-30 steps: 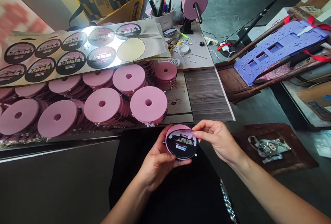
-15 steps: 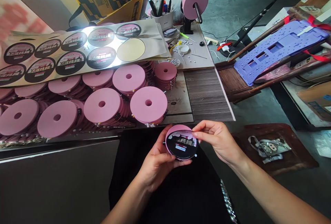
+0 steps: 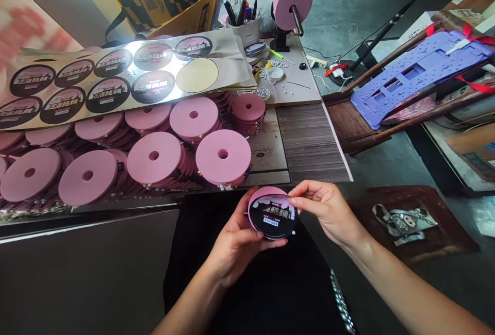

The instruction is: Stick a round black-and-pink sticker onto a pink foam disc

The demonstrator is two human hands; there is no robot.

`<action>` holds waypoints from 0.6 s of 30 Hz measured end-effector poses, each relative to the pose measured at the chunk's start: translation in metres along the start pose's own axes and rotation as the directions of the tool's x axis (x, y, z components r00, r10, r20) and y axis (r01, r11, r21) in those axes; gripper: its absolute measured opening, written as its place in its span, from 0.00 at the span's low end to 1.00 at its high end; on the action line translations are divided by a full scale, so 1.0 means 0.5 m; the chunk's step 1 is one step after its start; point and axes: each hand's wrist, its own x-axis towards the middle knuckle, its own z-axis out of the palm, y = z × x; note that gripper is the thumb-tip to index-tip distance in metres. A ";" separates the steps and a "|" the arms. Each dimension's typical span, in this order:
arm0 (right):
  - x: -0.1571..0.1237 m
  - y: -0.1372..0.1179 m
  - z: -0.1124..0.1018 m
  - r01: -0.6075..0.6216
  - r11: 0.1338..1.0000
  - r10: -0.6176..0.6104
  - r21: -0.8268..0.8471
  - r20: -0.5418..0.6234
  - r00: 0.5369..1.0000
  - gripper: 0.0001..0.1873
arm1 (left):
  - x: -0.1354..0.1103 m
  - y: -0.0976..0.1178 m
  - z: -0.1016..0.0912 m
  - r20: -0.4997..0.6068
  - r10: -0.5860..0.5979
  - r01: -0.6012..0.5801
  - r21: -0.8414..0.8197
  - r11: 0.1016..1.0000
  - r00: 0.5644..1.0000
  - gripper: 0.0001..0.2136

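Note:
My left hand [image 3: 240, 232] grips a pink foam disc [image 3: 266, 190] by its left and lower edge, above my lap. Over the disc's face lies a round black-and-pink label sticker [image 3: 273, 224], leaving a pink crescent of foam uncovered at the upper left. The thumb and forefinger of my right hand [image 3: 319, 206] pinch the sticker's upper right edge. Whether all of the sticker touches the foam I cannot tell. A small white bead shows at the lower right rim. On the table ahead, a sheet of round stickers [image 3: 150, 67] has one bare backing circle.
Stacks of pink foam discs [image 3: 223, 157] line the table's front edge. At the back stands a spindle holding discs [image 3: 293, 0], beside a pen cup [image 3: 247, 31]. Small beads and a white dish [image 3: 275, 73] lie nearby. A purple panel [image 3: 421, 74] rests on a wooden chair at right.
The sticker has shifted very slightly on the disc, its upper right edge still pinched. Both hands keep nearly the same place; the view has moved a little.

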 end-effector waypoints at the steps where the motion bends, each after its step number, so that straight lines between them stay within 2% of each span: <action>1: 0.000 0.000 0.000 0.000 1.000 0.000 0.003 -0.002 1.000 0.05 | 0.000 0.000 0.000 0.000 0.000 0.000 -0.001 1.000 1.000 0.32; 12: -0.002 0.001 0.003 0.022 0.999 -0.023 -0.044 -0.017 1.000 0.05 | -0.002 -0.003 0.002 -0.011 0.012 -0.012 0.018 1.000 1.000 0.31; 18: -0.009 0.004 0.006 0.088 0.988 -0.095 -0.129 -0.052 0.994 0.05 | -0.005 -0.007 0.006 -0.028 0.026 -0.025 0.040 0.999 0.999 0.31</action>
